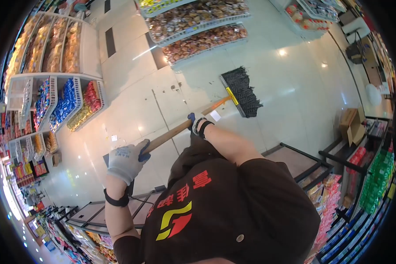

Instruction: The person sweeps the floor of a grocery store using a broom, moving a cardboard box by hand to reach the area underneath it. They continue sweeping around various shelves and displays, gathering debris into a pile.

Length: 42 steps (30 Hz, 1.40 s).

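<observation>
A mop (243,93) with a dark, stringy head and a yellow clamp lies against the tiled floor, right of the picture's centre. Its wooden handle runs down and left to my hands. My left hand (126,162), in a white and blue glove, is wrapped round the handle's upper end. Farther down the handle, my right hand (197,124) grips it in a glove that is partly hidden by the wrist. Dark bands circle both wrists. Dark smudges and a small white paper (215,115) show on the floor near the handle.
Display bins (198,50) of packaged food stand beyond the mop, with candy bins (70,103) at left. Black metal frames (301,154) and shelves of goods flank my body. An open cardboard box (352,126) sits at right. Another white scrap (114,138) is on the floor at left.
</observation>
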Tool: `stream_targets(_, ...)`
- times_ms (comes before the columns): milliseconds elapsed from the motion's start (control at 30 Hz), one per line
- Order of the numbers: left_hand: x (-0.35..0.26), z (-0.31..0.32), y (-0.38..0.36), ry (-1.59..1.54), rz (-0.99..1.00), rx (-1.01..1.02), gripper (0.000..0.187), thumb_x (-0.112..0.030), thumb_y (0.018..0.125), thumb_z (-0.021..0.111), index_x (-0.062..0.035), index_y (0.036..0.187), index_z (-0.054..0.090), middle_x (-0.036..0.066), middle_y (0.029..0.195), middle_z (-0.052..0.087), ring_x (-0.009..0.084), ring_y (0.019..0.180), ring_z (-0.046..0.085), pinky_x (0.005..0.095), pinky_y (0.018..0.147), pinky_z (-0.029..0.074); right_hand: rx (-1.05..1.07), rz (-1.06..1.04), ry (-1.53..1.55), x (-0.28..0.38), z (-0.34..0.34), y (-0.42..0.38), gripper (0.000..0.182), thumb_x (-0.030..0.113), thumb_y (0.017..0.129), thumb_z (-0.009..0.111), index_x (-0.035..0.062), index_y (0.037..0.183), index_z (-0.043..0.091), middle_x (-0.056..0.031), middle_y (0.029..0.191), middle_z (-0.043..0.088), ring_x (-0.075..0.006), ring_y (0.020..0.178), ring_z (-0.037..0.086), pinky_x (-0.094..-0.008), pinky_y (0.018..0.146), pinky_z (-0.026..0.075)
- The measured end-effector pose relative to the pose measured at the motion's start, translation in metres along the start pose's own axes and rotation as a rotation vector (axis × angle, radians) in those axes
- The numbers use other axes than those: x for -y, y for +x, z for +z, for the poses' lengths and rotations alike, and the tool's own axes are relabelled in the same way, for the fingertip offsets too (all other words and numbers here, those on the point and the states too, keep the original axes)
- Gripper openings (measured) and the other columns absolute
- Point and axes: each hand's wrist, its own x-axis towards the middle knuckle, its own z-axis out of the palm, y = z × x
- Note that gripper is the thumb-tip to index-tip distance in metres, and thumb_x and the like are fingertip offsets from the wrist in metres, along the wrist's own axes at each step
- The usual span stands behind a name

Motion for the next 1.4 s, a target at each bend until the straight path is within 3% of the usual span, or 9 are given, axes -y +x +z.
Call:
stream_targets(33, 0.015, 0.003, -0.007, -0.018, -0.029, 0.008, 0.037, -0.035, 0.082, 0.052, -0.0219, 0.116, 0.050, 0.011, 0.085, 0.062, 0.0276, 0.079, 0.060, 0.0388, 0.069, 0.045, 0.051, -0.182, 0.009, -0.029, 0.052, 0.037, 0.030, 0.030, 0.071, 0.060, 0.0102, 0.091, 0.050, -0.0129, 0.086, 0.055, -0.0273, 0.075, 0.055, -0.0392, 0.066, 0.050)
stream_targets(67, 0.031, 0.005, -0.012, -0.015, -0.041, 0.020, 0.037, -0.035, 0.082, 0.052, -0.0219, 0.116, 0.050, 0.011, 0.085, 0.062, 0.0276, 0.079, 0.060, 0.0388, 0.069, 0.045, 0.255, 0.099, 0.434, 0.013, 0.038, 0.023, 0.031, 0.030, 0.071, 0.060, 0.0097, 0.091, 0.049, -0.0130, 0.086, 0.055, -0.0272, 0.076, 0.056, -0.0392, 0.066, 0.050)
stream_targets(100, 0.044, 0.009, -0.017, -0.032, -0.067, 0.031, 0.037, -0.035, 0.082, 0.052, -0.0225, 0.117, 0.050, 0.011, 0.084, 0.062, 0.0274, 0.078, 0.060, 0.0388, 0.069, 0.045, 0.226, 0.589, 1.290, 0.059, 0.022, 0.006, 0.032, 0.030, 0.070, 0.061, 0.0092, 0.092, 0.049, -0.0131, 0.086, 0.055, -0.0272, 0.077, 0.057, -0.0392, 0.066, 0.051)
stream_targets(133, 0.058, 0.013, -0.020, -0.053, -0.087, 0.035, 0.037, -0.035, 0.082, 0.053, -0.0231, 0.117, 0.050, 0.011, 0.084, 0.062, 0.0273, 0.078, 0.060, 0.0388, 0.069, 0.045, 0.023, 1.009, 1.653, 0.115, -0.002, -0.016, 0.033, 0.031, 0.070, 0.061, 0.0087, 0.092, 0.049, -0.0132, 0.086, 0.055, -0.0271, 0.078, 0.057, -0.0392, 0.067, 0.051)
stream_targets(600, 0.295, 0.085, -0.100, 0.054, -0.109, 0.061, 0.038, -0.034, 0.081, 0.054, -0.0243, 0.118, 0.050, 0.009, 0.085, 0.060, 0.0273, 0.076, 0.060, 0.0373, 0.069, 0.045, 0.170, 0.933, 1.584, 0.314, 0.168, 0.040, 0.033, 0.029, 0.076, 0.056, 0.0033, 0.096, 0.049, -0.0148, 0.090, 0.057, -0.0276, 0.077, 0.060, -0.0369, 0.068, 0.053)
stream_targets(800, 0.342, 0.080, -0.177, -0.057, -0.089, -0.221, 0.035, -0.029, 0.078, 0.059, -0.0159, 0.110, 0.056, 0.007, 0.072, 0.057, 0.0261, 0.065, 0.058, 0.0349, 0.063, 0.042, 0.151, 1.082, 1.926, 0.392, 0.232, 0.053, 0.017, 0.011, 0.072, 0.062, 0.0079, 0.080, 0.048, -0.0063, 0.074, 0.055, -0.0202, 0.064, 0.058, -0.0324, 0.058, 0.054)
stream_targets(933, 0.361, 0.069, -0.230, -0.164, -0.114, -0.359, 0.035, -0.019, 0.071, 0.065, -0.0112, 0.104, 0.059, 0.010, 0.072, 0.058, 0.0271, 0.063, 0.058, 0.0349, 0.060, 0.043, 0.439, 0.948, 1.860, 0.445, 0.246, 0.041, 0.012, 0.010, 0.073, 0.061, 0.0090, 0.071, 0.048, -0.0037, 0.061, 0.052, -0.0188, 0.055, 0.055, -0.0319, 0.052, 0.051)
stream_targets(1167, 0.438, 0.088, -0.279, -0.454, -0.106, -0.516, 0.035, -0.012, 0.068, 0.065, -0.0009, 0.100, 0.060, 0.016, 0.076, 0.061, 0.0263, 0.063, 0.061, 0.0327, 0.060, 0.045, 0.297, 0.782, 1.854, 0.511, 0.190, -0.001, 0.017, 0.015, 0.076, 0.061, 0.0052, 0.079, 0.048, -0.0104, 0.071, 0.054, -0.0258, 0.065, 0.058, -0.0378, 0.059, 0.054)
stream_targets(1400, 0.422, 0.065, -0.198, -0.886, -0.099, -0.444, 0.036, -0.016, 0.073, 0.064, 0.0041, 0.102, 0.057, 0.007, 0.066, 0.054, 0.0083, 0.058, 0.048, 0.0220, 0.054, 0.041, 0.134, 0.540, 1.751, 0.437, 0.102, 0.025, 0.023, 0.027, 0.080, 0.058, 0.0077, 0.086, 0.048, -0.0135, 0.079, 0.056, -0.0284, 0.073, 0.058, -0.0394, 0.068, 0.052)
